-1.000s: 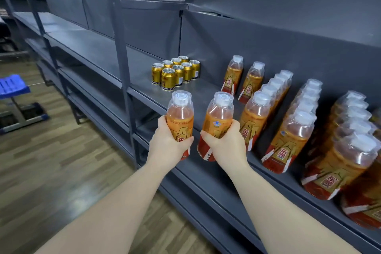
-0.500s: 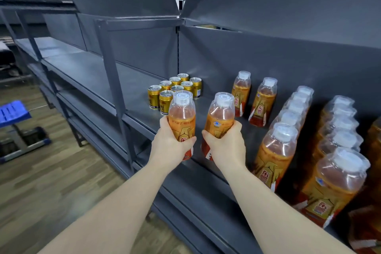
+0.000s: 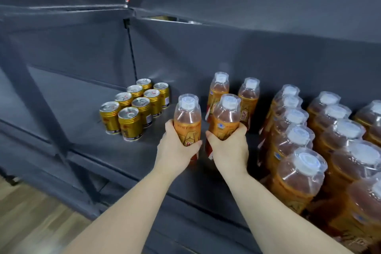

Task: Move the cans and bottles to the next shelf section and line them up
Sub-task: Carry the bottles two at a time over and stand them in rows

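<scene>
The left hand (image 3: 177, 150) wraps its fingers round the left bottle (image 3: 187, 117) at the label. The right hand (image 3: 228, 148) grips the right bottle (image 3: 225, 117) likewise. Both bottles are upright, low at the shelf (image 3: 123, 150). Held side by side, they likely go down together as a 2nd row before the back pair (image 3: 219, 88) at 12 o'clock. 8 cans (image 3: 134, 109) stand in 2 files at 10 o'clock, and unmoved rows (image 3: 288, 130) wait at 3 o'clock.
</scene>
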Motion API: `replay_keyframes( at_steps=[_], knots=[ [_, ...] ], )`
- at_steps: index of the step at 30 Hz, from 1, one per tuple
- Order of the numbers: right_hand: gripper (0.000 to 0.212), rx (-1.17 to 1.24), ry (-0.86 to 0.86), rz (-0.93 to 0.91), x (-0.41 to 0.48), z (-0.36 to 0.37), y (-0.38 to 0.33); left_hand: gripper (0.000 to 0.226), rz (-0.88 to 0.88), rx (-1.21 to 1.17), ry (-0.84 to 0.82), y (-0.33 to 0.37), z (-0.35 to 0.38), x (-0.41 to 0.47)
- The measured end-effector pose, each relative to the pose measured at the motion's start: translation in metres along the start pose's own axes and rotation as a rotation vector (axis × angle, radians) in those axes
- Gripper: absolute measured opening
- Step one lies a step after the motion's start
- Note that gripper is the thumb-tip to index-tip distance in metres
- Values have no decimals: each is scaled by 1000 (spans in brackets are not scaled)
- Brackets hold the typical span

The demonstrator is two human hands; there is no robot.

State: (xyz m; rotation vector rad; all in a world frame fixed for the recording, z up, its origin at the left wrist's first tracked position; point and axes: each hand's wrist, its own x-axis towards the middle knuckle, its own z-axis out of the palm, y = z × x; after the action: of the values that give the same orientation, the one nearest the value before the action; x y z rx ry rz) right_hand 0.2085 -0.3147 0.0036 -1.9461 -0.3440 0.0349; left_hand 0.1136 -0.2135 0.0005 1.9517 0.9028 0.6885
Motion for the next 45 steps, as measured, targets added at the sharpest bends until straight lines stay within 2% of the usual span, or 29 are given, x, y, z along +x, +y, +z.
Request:
replay_keyframes(
  at_steps=[3,8,12,21,34,45],
  knots=[
    [69,-19,118,54,17,6,3,90,52,-20,-59,-3,9,28],
    [61,-58,235,86,34,6,8,89,103,-68,-174,-2,26,62],
    [60,-83,270,120,46,4,11,89,155,-68,-257,-2,41,80],
    [72,-139,352,215,71,4,15,92,216,-97,-350,-2,68,119],
    [92,-125,309,217,77,16,27,92,228,-51,-387,-12,82,127],
    [87,-168,291,263,82,20,30,87,219,-15,-416,-8,81,131]
  ],
)
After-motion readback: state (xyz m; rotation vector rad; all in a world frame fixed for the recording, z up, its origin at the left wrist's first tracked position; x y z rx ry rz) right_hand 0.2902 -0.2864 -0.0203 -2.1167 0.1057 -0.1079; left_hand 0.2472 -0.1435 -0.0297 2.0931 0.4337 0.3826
